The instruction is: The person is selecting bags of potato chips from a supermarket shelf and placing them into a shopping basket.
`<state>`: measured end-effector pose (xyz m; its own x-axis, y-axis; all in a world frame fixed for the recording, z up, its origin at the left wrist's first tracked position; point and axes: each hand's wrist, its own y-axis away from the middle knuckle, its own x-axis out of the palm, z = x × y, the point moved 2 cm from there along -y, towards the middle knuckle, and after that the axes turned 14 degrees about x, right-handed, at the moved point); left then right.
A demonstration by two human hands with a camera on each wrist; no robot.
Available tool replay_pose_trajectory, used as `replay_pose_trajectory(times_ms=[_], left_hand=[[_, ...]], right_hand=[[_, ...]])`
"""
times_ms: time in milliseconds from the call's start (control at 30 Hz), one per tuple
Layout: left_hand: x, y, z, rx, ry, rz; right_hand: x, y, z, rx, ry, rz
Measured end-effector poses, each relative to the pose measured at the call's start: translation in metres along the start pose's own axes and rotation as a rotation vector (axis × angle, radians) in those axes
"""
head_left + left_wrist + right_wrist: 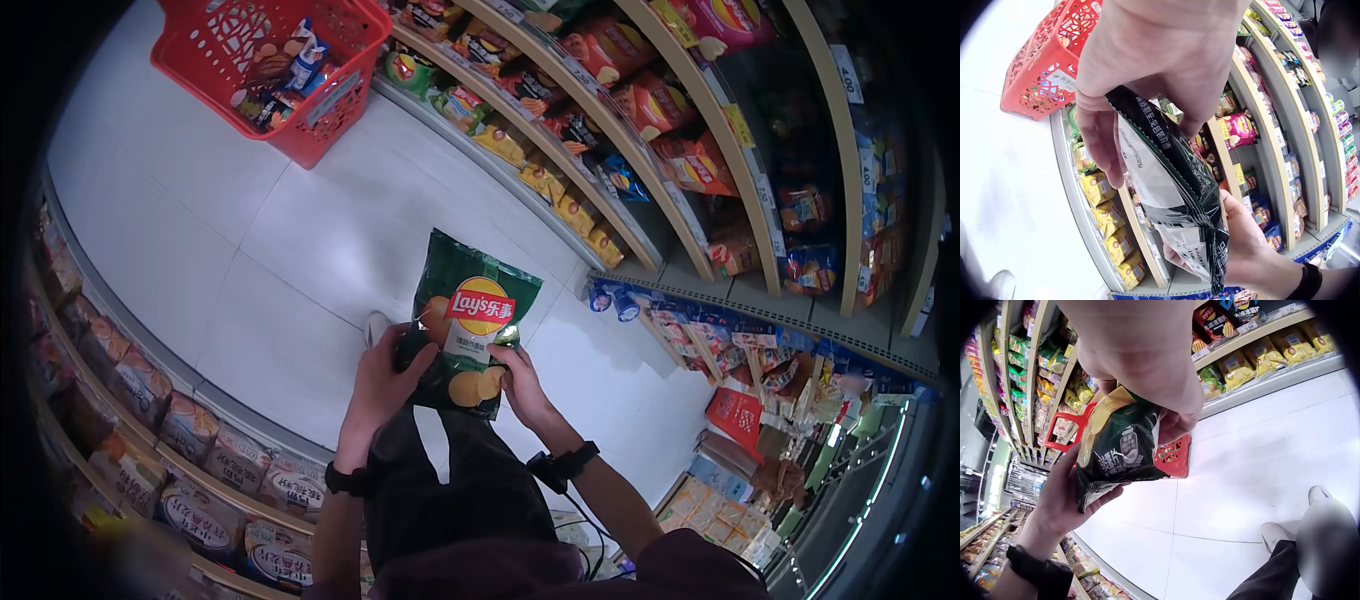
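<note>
A dark green Lay's chip bag (478, 318) is held upright in front of the body, its printed front facing the head camera. The left hand (385, 384) grips its left side, thumb across the front. On the lower right side the right hand (522, 386) pinches the bag, thumb on the front. In the left wrist view the bag (1169, 181) shows its edge and seam between the left hand (1154, 56) and the right hand (1249, 240). From the right wrist, the bag's dark lower part (1124, 447) is visible.
A red basket (340, 118) with several snack packs stands on the pale floor (290, 240) at the upper left. Shelves of chip bags (655, 105) curve along the upper right. Packaged goods (200, 515) line shelves at the lower left. Another red container (735, 420) is at the right.
</note>
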<state>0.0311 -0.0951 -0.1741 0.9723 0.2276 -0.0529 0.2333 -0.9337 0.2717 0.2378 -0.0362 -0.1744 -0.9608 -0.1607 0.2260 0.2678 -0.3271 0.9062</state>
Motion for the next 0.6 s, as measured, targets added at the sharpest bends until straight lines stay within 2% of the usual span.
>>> replay_pose_trajectory(times_ms=[300, 433, 600], left_hand=[[-0.048, 0.044, -0.008, -0.017, 0.067, -0.074], [-0.055, 0.061, -0.005, -0.043, 0.209, -0.056], [-0.06, 0.063, -0.029, 0.068, 0.153, -0.037]], right_hand=[[0.05, 0.022, -0.007, 0.054, 0.181, 0.008], [0.056, 0.029, -0.01, 0.077, 0.285, -0.004], [0.068, 0.062, 0.005, -0.014, 0.285, 0.05]])
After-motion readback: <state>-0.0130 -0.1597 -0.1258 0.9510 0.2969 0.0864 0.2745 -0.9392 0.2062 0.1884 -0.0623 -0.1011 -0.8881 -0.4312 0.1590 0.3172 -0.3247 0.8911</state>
